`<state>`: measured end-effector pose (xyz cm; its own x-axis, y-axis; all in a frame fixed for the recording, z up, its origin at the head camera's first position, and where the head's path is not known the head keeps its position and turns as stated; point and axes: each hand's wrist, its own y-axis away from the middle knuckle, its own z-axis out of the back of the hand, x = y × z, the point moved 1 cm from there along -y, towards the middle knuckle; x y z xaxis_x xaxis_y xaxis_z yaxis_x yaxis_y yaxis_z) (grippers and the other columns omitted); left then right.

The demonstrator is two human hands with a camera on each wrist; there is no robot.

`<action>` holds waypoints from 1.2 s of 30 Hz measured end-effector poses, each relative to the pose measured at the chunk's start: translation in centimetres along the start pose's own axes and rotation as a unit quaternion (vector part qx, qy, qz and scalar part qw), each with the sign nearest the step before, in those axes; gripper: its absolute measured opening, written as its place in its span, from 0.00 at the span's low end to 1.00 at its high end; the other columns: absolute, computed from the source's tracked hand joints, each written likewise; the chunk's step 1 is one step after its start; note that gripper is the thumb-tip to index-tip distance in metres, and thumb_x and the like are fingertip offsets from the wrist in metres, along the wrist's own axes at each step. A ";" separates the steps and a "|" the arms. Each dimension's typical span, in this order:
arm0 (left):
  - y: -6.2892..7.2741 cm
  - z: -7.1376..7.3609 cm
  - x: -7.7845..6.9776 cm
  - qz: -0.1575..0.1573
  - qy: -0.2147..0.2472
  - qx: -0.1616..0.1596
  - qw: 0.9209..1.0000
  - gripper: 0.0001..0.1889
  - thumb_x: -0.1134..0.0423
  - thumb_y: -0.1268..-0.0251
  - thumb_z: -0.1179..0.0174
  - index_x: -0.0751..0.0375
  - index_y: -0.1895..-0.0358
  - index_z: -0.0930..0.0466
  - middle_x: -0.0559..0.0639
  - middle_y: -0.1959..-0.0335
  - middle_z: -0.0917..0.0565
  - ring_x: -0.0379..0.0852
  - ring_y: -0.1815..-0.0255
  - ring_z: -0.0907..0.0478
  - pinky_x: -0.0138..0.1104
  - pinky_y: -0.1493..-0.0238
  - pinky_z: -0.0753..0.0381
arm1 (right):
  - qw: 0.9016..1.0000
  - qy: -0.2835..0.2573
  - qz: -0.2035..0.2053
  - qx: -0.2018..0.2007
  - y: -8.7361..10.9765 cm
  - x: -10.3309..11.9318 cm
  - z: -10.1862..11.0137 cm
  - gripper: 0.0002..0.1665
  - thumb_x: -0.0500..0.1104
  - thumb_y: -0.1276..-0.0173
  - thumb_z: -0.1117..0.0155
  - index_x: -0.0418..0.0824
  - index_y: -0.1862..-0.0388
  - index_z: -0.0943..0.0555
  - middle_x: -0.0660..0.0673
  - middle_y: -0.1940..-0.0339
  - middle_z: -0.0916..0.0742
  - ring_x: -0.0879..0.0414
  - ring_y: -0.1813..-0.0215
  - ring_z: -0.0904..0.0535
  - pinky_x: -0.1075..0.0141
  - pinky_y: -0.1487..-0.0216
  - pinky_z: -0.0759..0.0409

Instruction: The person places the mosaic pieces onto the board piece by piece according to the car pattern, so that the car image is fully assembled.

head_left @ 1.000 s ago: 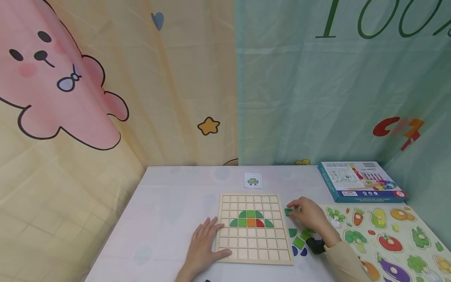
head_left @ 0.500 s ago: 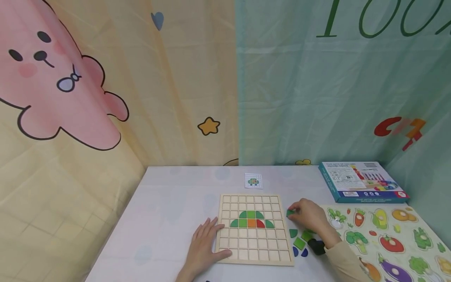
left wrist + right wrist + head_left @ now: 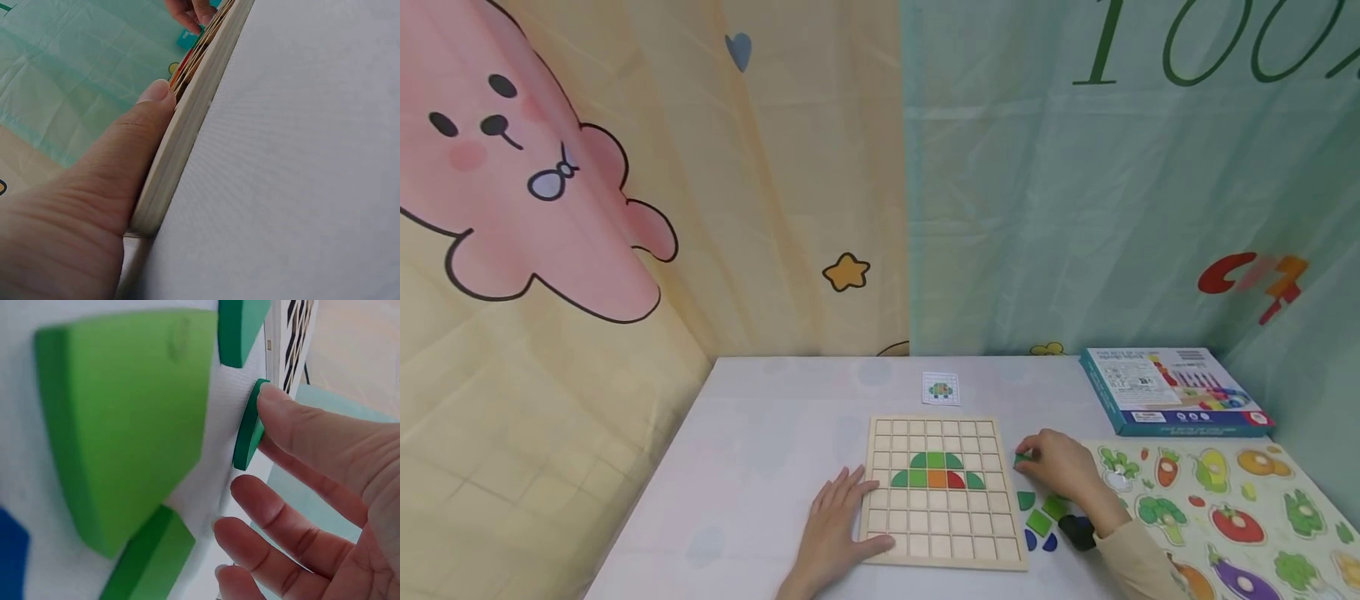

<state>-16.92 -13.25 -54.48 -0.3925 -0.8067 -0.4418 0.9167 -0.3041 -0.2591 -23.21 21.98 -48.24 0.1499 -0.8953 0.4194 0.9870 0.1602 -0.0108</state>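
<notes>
A wooden grid board [image 3: 938, 523] lies in the middle of the table, with green, orange and red tiles [image 3: 937, 478] set in its squares. My left hand [image 3: 835, 533] rests along the board's left edge, fingers extended; in the left wrist view its thumb [image 3: 134, 134] lies on the frame. Just off the board's right side, my right hand [image 3: 1063, 468] pinches a dark green tile with a curved edge [image 3: 250, 428] between thumb and forefinger. That tile stands tilted close over the table, while the other fingers of this hand hang loosely below it.
Loose light green squares [image 3: 1039, 523], a dark green quarter-round [image 3: 1026, 500] and blue curved tiles [image 3: 1049, 542] lie right of the board. A small pattern card [image 3: 941, 389] lies behind it. Farther right are a flat box [image 3: 1176, 392] and a vegetable-print sheet [image 3: 1210, 500].
The right hand has closed finger and thumb on the dark green tile and drawn it slightly to the right and tilted it. The left hand stays in place on the board.
</notes>
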 end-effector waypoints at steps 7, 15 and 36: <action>-0.2 -0.1 0.2 0.005 -0.008 0.007 1.000 0.42 0.25 0.55 0.44 0.46 0.37 0.31 0.51 0.29 0.37 0.55 0.28 0.48 0.51 0.31 0.51 | 0.999 -0.038 -0.023 -0.008 0.3 0.1 -0.3 0.11 0.38 0.46 0.27 0.42 0.72 0.24 0.50 0.76 0.24 0.55 0.73 0.30 0.62 0.74 0.29; -0.1 0.0 0.1 0.005 0.004 0.011 1.000 0.42 0.26 0.54 0.43 0.47 0.37 0.31 0.51 0.29 0.37 0.55 0.28 0.48 0.49 0.30 0.53 | 0.995 -0.095 -0.031 -0.003 1.3 0.2 -0.8 0.14 0.35 0.46 0.28 0.42 0.73 0.28 0.50 0.79 0.24 0.57 0.78 0.30 0.65 0.80 0.29; -0.1 0.1 0.0 0.012 0.007 0.016 1.000 0.42 0.26 0.54 0.44 0.46 0.37 0.32 0.51 0.29 0.38 0.54 0.27 0.50 0.49 0.30 0.55 | 0.962 -0.231 0.143 0.037 1.4 7.5 -3.5 0.03 0.35 0.39 0.32 0.41 0.68 0.18 0.55 0.72 0.17 0.62 0.72 0.23 0.69 0.72 0.21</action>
<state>-17.04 -13.29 -54.37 -0.3716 -0.8067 -0.4596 0.9276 -0.3016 -0.2206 -20.52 14.02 -48.23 0.3571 -0.5331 0.7670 0.8994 0.4179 -0.1283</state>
